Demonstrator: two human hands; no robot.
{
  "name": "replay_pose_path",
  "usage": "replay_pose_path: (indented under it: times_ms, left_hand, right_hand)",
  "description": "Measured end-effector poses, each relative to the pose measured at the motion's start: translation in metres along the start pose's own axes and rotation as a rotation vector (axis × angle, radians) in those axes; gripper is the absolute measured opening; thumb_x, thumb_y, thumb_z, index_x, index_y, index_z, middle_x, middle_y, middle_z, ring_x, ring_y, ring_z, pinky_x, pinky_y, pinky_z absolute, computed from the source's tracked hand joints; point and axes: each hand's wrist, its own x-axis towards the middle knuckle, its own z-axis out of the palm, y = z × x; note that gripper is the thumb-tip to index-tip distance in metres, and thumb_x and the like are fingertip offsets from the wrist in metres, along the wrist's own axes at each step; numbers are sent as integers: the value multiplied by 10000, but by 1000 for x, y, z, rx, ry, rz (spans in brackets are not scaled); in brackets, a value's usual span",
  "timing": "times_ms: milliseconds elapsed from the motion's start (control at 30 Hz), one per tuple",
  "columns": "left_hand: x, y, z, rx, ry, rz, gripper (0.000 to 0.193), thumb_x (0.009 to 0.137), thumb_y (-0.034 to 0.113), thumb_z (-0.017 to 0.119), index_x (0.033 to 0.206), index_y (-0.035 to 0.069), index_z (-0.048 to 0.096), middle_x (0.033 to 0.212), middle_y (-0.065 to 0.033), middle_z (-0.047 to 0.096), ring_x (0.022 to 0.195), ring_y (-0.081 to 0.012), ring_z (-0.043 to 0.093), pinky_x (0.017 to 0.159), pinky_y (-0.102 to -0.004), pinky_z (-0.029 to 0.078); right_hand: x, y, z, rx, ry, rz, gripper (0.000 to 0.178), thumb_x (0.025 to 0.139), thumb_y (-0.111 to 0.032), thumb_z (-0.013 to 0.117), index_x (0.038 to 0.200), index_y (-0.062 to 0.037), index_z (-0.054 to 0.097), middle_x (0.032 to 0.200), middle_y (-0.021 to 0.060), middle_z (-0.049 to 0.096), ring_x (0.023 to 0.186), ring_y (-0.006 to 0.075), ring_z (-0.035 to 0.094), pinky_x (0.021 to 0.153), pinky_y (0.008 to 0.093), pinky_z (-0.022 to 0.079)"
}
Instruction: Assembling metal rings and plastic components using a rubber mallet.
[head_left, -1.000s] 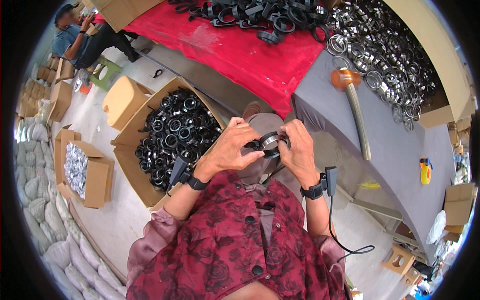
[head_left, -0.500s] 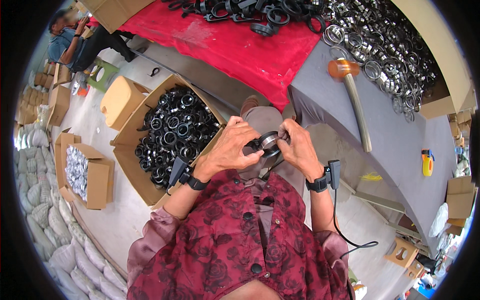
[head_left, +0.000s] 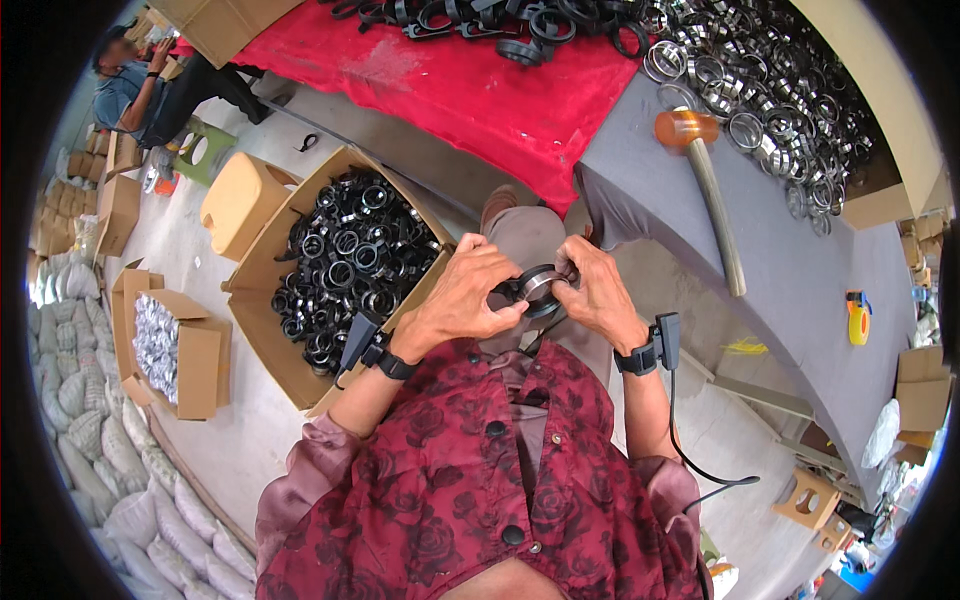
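Between my two hands, above my lap, is a black ring-shaped part (head_left: 541, 309) with a shiny metal ring (head_left: 541, 284) at it. My left hand (head_left: 474, 288) grips the black part from the left, thumb and fingers pinched at its edge. From the right, my right hand (head_left: 597, 287) pinches the metal ring between thumb and fingers. Whether the metal ring sits fully inside the black part cannot be made out. To the left of my hands, a cardboard box (head_left: 262, 347) holds many black parts with metal rings in them (head_left: 345, 262).
A mallet (head_left: 708, 190) with an orange head lies on the grey-covered table (head_left: 660, 185), near heaped metal rings (head_left: 770, 110). Black ring parts (head_left: 540, 35) lie on the red cloth (head_left: 400, 75). Yellow tape (head_left: 858, 322) is at right. A person (head_left: 140, 90) sits far left, beyond a tan stool (head_left: 245, 207).
Both hands stay almost where they were, still holding the ring part. The metal ring looks slightly turned between the fingers.
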Motion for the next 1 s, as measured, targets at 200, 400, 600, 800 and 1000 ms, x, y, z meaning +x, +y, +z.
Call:
replay_pose_path:
  times_ms: [200, 400, 600, 800, 1000]
  left_hand:
    - [0, -3, 4, -43, 1, -12, 349, 716, 243, 773, 936, -14, 689, 834, -156, 664, 836, -322, 627, 947, -428, 415]
    - [-2, -1, 13, -105, 29, -113, 340, 730, 227, 775, 951, -19, 694, 815, -159, 662, 801, -323, 625, 889, -391, 445]
    - [-3, -9, 6, -477, -109, -445, 328, 809, 259, 763, 979, -18, 715, 813, -45, 687, 801, -143, 601, 740, -306, 463]
    - [-8, -17, -4, -858, -145, -579, 327, 870, 278, 714, 1000, -22, 725, 917, -33, 709, 904, -101, 641, 818, -266, 495]
    - [-8, -16, -17, -897, -176, -534, 373, 915, 337, 676, 1032, -14, 723, 936, -25, 698, 875, -83, 615, 780, -239, 462]
  right_hand:
    - [0, 2, -3, -8, -80, 58, 210, 709, 20, 604, 886, 37, 492, 800, 204, 551, 729, 379, 561, 660, 440, 439]
    - [-2, 3, 3, -90, 5, 79, 220, 730, 16, 659, 876, 27, 495, 830, 194, 563, 754, 370, 582, 672, 432, 456]
    - [-1, -2, -3, 62, 35, 65, 303, 748, -70, 753, 987, 2, 581, 904, 116, 592, 791, 281, 599, 701, 346, 475]
    - [-15, -33, -3, -47, -7, -157, 1015, 574, -305, 935, 1417, 16, 469, 1363, 201, 555, 1277, 386, 521, 1065, 439, 446]
    - [-17, -28, 8, -44, 74, -160, 899, 602, -220, 916, 1384, -6, 529, 1306, 189, 606, 1229, 376, 583, 1062, 437, 461]
